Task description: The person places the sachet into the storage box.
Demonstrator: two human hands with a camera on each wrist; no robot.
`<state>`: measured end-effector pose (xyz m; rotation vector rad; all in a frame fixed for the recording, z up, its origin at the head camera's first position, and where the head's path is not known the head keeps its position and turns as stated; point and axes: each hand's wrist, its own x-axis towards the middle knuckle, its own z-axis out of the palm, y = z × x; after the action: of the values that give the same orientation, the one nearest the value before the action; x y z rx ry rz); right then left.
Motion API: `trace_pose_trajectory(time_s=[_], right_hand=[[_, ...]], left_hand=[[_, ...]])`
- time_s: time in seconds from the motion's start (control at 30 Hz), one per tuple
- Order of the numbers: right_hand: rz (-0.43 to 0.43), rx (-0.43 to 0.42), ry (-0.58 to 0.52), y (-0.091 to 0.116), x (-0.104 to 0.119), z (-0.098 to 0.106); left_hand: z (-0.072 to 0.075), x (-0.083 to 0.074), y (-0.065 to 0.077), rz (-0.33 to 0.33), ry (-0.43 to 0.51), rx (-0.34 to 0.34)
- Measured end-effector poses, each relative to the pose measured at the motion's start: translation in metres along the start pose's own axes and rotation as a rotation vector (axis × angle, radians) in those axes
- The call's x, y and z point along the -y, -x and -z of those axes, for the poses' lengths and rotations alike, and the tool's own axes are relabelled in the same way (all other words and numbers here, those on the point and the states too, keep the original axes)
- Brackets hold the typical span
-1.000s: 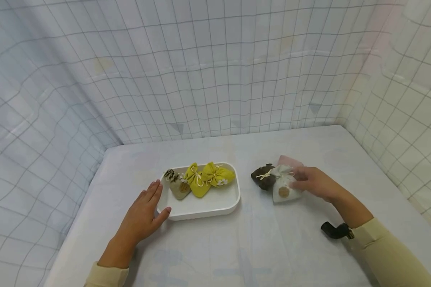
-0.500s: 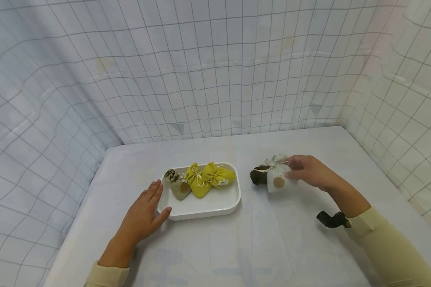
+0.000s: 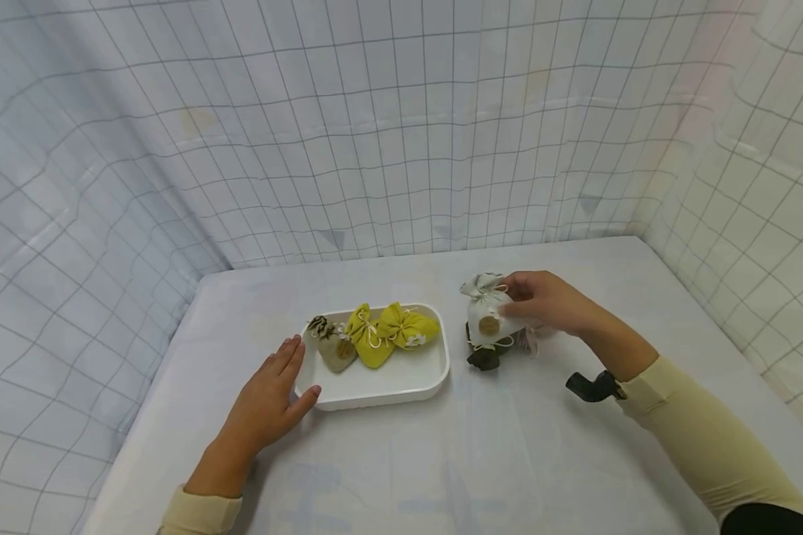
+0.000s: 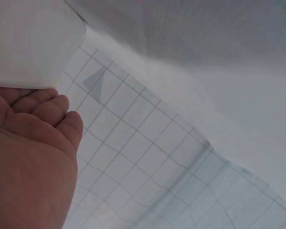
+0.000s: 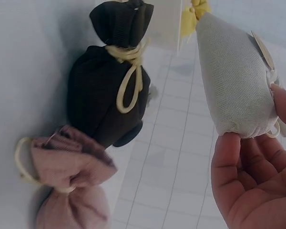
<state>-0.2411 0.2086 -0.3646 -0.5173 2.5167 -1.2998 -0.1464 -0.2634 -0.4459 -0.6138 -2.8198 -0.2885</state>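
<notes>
My right hand (image 3: 550, 303) pinches a white drawstring pouch (image 3: 487, 316) with a round brown patch, lifted off the table. Below it lie a dark brown pouch (image 5: 107, 90) tied with a cream cord and a pink pouch (image 5: 71, 179), both seen best in the right wrist view. In the head view the white pouch partly covers the dark one. My left hand (image 3: 262, 401) rests with straight fingers at the left end of a white tray (image 3: 375, 394). Inside the tray sit a beige pouch (image 3: 337, 353) and two yellow pouches (image 3: 369, 338) (image 3: 407, 328).
A white cloth covers the table (image 3: 388, 468). Grid-patterned curtains (image 3: 401, 148) hang along its back and sides. A black strap end (image 3: 592, 387) sticks out from the right wrist, near the cream sleeve (image 3: 702, 431).
My right hand has raised the white pouch off the others and carried it left toward the tray. The dark and pink pouches have shifted. My left hand has stayed at the tray.
</notes>
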Motion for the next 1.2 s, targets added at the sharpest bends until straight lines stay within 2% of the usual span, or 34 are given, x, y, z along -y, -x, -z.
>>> trace_pose_trajectory(time_s=[0.23, 0.53, 0.73, 1.2], right_hand=[[0.02, 0.028, 0.078, -0.017, 0.021, -0.008], [0.017, 0.061, 0.024, -0.037, 0.045, -0.024], [0.086, 0.098, 0.086, -0.055, 0.056, -0.042], [0.218, 0.22, 0.115, -0.08, 0.081, -0.08]], left_hand=[[-0.003, -0.002, -0.002, -0.011, -0.001, -0.003], [-0.003, 0.001, -0.004, -0.011, -0.004, 0.008], [-0.003, 0.003, -0.004, -0.009, -0.011, 0.001], [-0.002, 0.005, 0.001, 0.0, -0.011, -0.003]])
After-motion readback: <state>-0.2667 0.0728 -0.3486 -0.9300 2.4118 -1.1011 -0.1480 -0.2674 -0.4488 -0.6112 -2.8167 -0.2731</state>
